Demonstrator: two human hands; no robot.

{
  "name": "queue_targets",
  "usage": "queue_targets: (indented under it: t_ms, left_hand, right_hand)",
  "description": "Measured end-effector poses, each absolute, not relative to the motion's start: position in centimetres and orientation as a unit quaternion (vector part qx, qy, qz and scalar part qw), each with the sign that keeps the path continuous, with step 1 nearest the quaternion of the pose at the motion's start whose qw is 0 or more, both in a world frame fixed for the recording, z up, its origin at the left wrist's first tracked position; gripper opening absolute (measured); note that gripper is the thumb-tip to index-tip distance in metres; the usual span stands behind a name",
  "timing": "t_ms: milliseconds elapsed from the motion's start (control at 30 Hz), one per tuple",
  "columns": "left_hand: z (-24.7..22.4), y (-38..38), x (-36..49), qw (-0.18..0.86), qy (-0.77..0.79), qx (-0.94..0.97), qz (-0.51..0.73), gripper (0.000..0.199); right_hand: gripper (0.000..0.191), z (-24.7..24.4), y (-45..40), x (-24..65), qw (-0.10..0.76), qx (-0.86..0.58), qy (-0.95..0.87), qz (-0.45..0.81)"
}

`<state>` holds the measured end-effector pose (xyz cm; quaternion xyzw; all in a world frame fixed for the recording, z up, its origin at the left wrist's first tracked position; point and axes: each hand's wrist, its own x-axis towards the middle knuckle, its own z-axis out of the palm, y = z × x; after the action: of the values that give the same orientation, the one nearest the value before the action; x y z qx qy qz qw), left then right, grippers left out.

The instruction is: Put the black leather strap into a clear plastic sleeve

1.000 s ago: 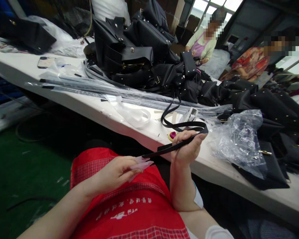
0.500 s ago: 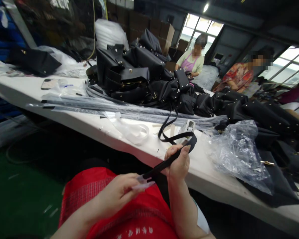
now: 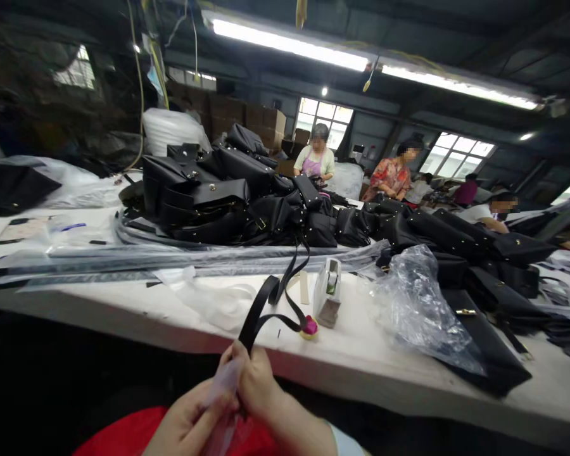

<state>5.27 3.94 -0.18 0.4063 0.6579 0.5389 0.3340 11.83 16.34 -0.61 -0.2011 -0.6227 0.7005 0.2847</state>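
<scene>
A long black strap [image 3: 255, 311] runs from the bag pile in loops down to my hands. My right hand [image 3: 256, 383] is closed around the strap, close to its end. Just below it, my left hand [image 3: 192, 415] pinches a thin clear plastic sleeve [image 3: 224, 386] beside the strap's end. Both hands are close together over my lap, in front of the table edge. How far the sleeve covers the strap is hidden by my fingers.
Black handbags [image 3: 223, 190] lie heaped along the white table [image 3: 147, 316]. Plastic-wrapped straps [image 3: 194, 258] stretch across it. A tape dispenser [image 3: 329, 294], a small pink-and-yellow object [image 3: 308, 327], crumpled clear plastic [image 3: 422, 310] and a phone [image 3: 26, 229] also lie there. Several people work beyond.
My view has tilted up and levelled. My hands have come together, with the sleeve now right against my right hand and the strap pointing more upright.
</scene>
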Motion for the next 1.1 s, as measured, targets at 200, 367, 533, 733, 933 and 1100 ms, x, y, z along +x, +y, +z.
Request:
queue_targets:
  t_ms: [200, 367, 533, 733, 933, 1100]
  left_hand:
    - [0.9, 3.0, 4.0, 0.269, 0.712, 0.423, 0.492, 0.037]
    - [1.1, 3.6, 4.7, 0.324, 0.683, 0.463, 0.463, 0.037]
    - [1.5, 4.0, 5.3, 0.353, 0.659, 0.446, 0.492, 0.045]
    - [1.5, 3.1, 5.0, 0.442, 0.612, 0.395, 0.524, 0.044]
    - [1.7, 3.0, 5.3, 0.457, 0.598, 0.411, 0.513, 0.038]
    - [1.9, 3.2, 5.6, 0.465, 0.604, 0.426, 0.488, 0.038]
  right_hand:
    - [0.046, 4.8, 20.5, 15.5, 0.434, -0.187, -0.536, 0.700]
    - [0.065, 7.8, 21.3, 17.6, 0.495, -0.078, -0.490, 0.714]
    - [0.065, 8.2, 21.4, 18.3, 0.515, -0.087, -0.466, 0.714]
    - [0.058, 8.5, 22.4, 18.9, 0.542, -0.104, -0.433, 0.713]
    - [0.060, 8.4, 21.7, 18.5, 0.512, -0.088, -0.432, 0.737]
    - [0.062, 8.0, 21.3, 18.3, 0.512, -0.081, -0.440, 0.734]
